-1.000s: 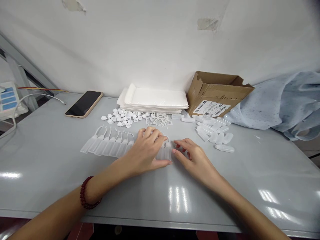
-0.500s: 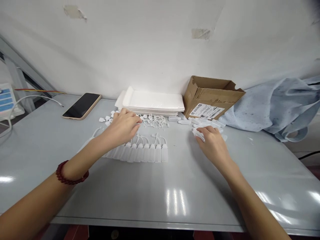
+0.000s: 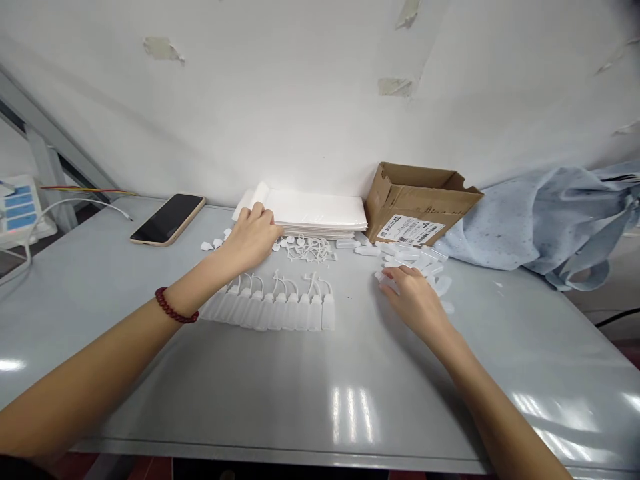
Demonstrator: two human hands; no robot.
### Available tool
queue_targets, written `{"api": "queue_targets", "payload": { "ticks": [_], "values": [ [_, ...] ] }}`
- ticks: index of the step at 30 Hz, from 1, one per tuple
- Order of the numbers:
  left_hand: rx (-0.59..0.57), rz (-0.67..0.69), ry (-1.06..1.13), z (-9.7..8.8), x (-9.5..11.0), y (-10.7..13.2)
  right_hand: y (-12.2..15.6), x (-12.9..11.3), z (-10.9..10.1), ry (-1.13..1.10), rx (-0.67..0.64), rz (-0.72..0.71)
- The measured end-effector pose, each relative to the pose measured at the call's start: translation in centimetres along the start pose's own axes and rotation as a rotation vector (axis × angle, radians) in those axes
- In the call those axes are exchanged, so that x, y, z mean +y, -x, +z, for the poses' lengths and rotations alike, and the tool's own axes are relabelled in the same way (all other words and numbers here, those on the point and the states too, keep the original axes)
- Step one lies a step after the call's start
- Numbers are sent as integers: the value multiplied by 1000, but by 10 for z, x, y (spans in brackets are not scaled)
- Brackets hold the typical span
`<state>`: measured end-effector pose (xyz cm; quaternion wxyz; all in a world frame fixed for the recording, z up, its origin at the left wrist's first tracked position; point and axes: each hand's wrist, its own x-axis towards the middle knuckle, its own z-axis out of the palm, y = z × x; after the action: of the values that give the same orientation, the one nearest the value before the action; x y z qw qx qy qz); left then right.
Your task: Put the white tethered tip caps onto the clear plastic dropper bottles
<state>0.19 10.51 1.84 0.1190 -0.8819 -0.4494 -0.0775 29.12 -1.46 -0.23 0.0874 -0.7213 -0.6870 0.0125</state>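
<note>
My left hand (image 3: 254,235) is over the small white caps (image 3: 287,241) in front of the white stack, its fingers curled down; what they pinch is hidden. Between the thumb and fingers of my right hand (image 3: 414,293) is a small translucent plastic bottle (image 3: 381,277), at the left edge of a loose pile of similar bottles (image 3: 405,252). Thin white straps (image 3: 315,250) lie tangled beside the caps. Nearer to me stands a tight row of capped translucent bottles (image 3: 280,313) lying side by side, white straps curling from their tops; my left forearm crosses above its left end.
A stack of white padded envelopes (image 3: 320,207) lies against the wall, next to an open cardboard box (image 3: 425,200) with a label. Pale blue cloth (image 3: 530,220) is heaped at the right. A phone (image 3: 169,219) and a white cable (image 3: 90,200) lie at the left.
My left hand has come down onto the caps, its fingers now curled. The right hand has drawn slightly toward me, with the bottle at its fingertips. The view has tilted a little.
</note>
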Motion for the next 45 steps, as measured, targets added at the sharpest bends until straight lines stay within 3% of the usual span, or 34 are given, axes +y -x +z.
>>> {"api": "queue_targets", "payload": {
  "ticks": [11, 15, 18, 21, 24, 30, 39, 45],
  "values": [
    [-94, -204, 127, -2, 9, -14, 3, -4, 1, 26, 49, -43],
    [-93, -283, 217, -14, 10, -15, 3, -7, 0, -5, 89, -61],
    [-86, -322, 333, -29, 18, -7, 6, -13, -1, -166, 155, -127],
    [-118, -327, 534, -44, 35, 9, 13, -25, -4, -422, 222, -222],
    [-216, -352, 984, -51, 57, 26, 23, -38, -6, -542, 237, -277],
    [-221, -356, 1359, -43, 85, 43, 37, -54, -8, -602, 239, -436],
    [-213, -350, 1403, -37, 91, 50, 40, -58, -3, -623, 251, -525],
    [-141, -237, 1307, -35, 95, 53, 39, -57, -2, -616, 261, -555]
  ]
}}
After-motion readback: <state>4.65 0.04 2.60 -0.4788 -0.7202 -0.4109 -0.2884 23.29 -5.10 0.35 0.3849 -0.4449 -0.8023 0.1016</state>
